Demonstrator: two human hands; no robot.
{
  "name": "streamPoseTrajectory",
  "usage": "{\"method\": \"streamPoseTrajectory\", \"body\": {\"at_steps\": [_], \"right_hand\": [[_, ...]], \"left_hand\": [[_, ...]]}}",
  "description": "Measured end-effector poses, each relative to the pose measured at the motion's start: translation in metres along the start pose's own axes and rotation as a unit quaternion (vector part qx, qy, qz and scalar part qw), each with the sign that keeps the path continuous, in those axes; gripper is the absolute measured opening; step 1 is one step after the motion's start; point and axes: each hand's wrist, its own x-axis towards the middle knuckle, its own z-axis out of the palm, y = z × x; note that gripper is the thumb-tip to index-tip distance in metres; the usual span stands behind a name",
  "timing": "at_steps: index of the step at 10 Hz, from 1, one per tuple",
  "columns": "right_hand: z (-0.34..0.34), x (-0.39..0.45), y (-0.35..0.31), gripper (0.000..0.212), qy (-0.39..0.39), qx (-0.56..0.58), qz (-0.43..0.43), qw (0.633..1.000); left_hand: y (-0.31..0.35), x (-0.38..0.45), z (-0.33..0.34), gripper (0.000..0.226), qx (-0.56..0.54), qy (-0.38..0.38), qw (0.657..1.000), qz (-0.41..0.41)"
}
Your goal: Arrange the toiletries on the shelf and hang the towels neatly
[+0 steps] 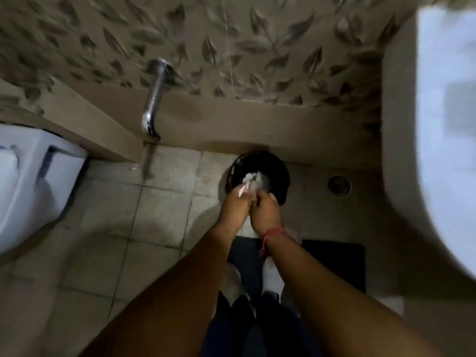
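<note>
White, crumpled stuff, paper or thin plastic [246, 189], sits between the two hands directly above the dark round bin [278, 176]; blur keeps me from telling which it is. The left hand [233, 211] has its fingers curled round the near left part of the wad, and the right hand [265, 213] pinches the near right part, so the grip closes on it from both sides with the hands touching each other at the knuckles. Most of the wad lies beyond the fingertips, toward the wall side of the bin's mouth, and a further pale crumple [255, 180] shows inside the bin just past it. Whether the two pale patches are one piece, I cannot tell. The wad has no clear long axis; it bunches outward from the fingers toward the wall. No writing or label can be read on it.

A red thread [273, 234] circles the right wrist. The bin stands on the tiled floor [159, 202] against the base of the leaf-patterned wall [231, 42]. Left of the bin a chrome pipe [154, 99] runs down the wall, and further left is a white toilet [33, 181]. Right of the bin is a round floor drain [339, 185], and beyond it a white basin [445, 124] fills the edge. Nearer than the bin, white shoes [273, 275] stand on a dark mat [334, 264].
</note>
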Motion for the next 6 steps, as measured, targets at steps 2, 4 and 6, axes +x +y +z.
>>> {"method": "streamPoseTrajectory", "body": {"at_steps": [2,4,6], "right_hand": [[0.067,0.129,0.079,0.038,-0.047,-0.048,0.021,0.998],[0.094,0.204,0.120,0.037,-0.067,0.020,0.064,0.995],[0.087,0.184,0.123,0.044,-0.068,0.063,0.081,0.992]], "left_hand": [[-0.079,0.141,0.045,0.034,-0.062,0.001,0.998,-0.017],[-0.117,0.209,0.070,0.035,-0.083,-0.034,0.996,-0.014],[-0.113,0.172,0.051,0.030,-0.112,-0.051,0.992,-0.028]]}}
